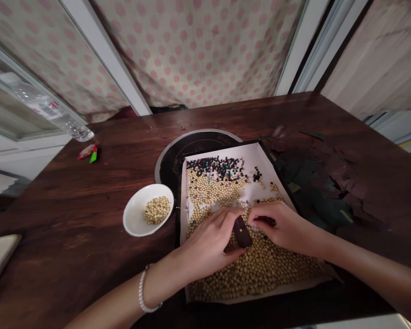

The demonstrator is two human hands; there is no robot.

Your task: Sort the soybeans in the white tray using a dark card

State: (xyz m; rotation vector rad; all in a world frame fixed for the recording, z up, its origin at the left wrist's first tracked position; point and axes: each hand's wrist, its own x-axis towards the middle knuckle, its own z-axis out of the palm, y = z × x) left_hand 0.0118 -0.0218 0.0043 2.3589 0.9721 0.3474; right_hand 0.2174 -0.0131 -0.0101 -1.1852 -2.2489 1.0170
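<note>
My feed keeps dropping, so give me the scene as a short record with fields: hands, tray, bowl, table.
left hand: left hand rests on the beans, a small dark brown flat piece against its fingers
right hand: right hand fingertips down among the beans
tray: paper-lined dark tray holds tan beans, with black beads at the far end
bowl: white round ceramic bowl left of the tray, some tan beans inside
table: dark wooden table
</note>
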